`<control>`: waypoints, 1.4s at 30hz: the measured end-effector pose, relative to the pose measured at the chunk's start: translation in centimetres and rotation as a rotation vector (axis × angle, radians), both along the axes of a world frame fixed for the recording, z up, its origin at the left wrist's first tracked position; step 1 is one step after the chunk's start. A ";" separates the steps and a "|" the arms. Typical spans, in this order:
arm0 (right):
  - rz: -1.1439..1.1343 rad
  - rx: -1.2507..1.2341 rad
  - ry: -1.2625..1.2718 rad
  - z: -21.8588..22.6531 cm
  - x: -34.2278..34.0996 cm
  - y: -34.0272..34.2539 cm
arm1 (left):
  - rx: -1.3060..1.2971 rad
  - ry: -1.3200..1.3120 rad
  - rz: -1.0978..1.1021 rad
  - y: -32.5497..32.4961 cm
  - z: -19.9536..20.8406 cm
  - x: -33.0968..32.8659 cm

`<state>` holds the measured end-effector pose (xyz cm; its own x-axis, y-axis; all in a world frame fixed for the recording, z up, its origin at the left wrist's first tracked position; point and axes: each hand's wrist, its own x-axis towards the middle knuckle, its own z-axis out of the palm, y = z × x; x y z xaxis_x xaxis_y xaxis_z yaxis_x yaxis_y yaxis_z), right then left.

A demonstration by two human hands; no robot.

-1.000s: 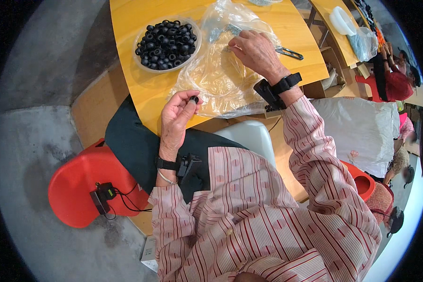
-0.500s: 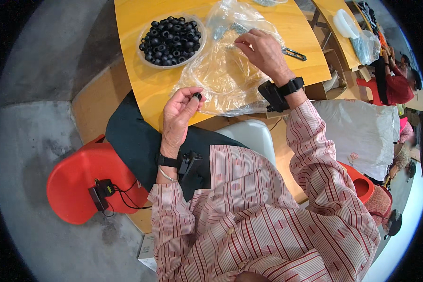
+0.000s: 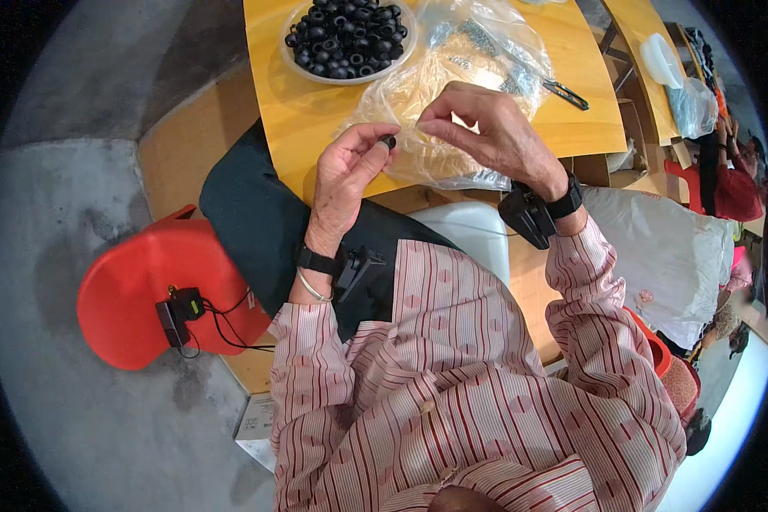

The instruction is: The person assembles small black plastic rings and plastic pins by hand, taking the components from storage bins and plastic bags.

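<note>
Black, the ring [image 3: 389, 142] sits between fingertips of the left hand [image 3: 343, 177].

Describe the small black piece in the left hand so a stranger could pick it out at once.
Find the yellow table, then the left hand over its near edge. The small black piece is pinched in that hand. Unlike the many black rings heaped in the round translucent bowl, it is held singly.

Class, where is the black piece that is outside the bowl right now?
In the head view, the black piece sits above centre, pinched between thumb and forefinger of the left hand, just left of the right hand.
</note>
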<state>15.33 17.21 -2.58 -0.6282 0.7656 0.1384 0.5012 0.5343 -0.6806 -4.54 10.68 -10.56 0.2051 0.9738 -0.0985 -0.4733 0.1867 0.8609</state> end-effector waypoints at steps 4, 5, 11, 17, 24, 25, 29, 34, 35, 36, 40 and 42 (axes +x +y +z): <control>0.102 0.053 -0.007 -0.4 -1.3 -0.6 | 0.004 -0.007 -0.004 -0.1 -0.6 -0.7; 0.102 0.051 -0.008 -0.5 -1.4 -0.7 | 0.002 -0.008 -0.004 -0.2 -0.7 -0.7; 0.136 0.136 -0.056 -1.2 -1.7 -1.0 | 0.023 0.041 -0.018 -0.5 -0.9 -0.7; 0.107 0.178 -0.082 -1.1 -1.9 -1.2 | 0.040 0.057 -0.022 -0.7 -1.0 -0.5; 0.082 0.205 -0.051 -1.0 -3.3 -1.6 | 0.014 -0.013 -0.018 -1.1 -0.8 -1.2; 0.066 0.200 -0.046 -0.9 -3.5 -1.7 | 0.015 -0.048 -0.018 -1.2 -0.7 -1.4; -0.002 0.185 -0.030 -0.8 -4.0 -1.9 | 0.000 -0.140 -0.023 -1.4 -0.5 -2.4; 0.027 0.224 0.029 -0.5 -4.5 -2.6 | -0.035 -0.146 -0.015 -1.5 0.2 -2.8; 0.060 0.269 0.019 -0.3 -4.6 -2.7 | -0.032 -0.145 -0.012 -1.5 0.3 -2.9; 0.062 0.272 0.020 -0.1 -4.7 -2.8 | -0.012 -0.141 -0.009 -1.6 0.3 -3.0; 0.085 0.276 -0.046 1.4 -5.4 -3.0 | -0.010 -0.128 0.011 -1.3 1.5 -3.3; 0.095 0.256 -0.045 1.8 -5.5 -2.9 | 0.000 -0.134 0.008 -1.1 2.4 -3.3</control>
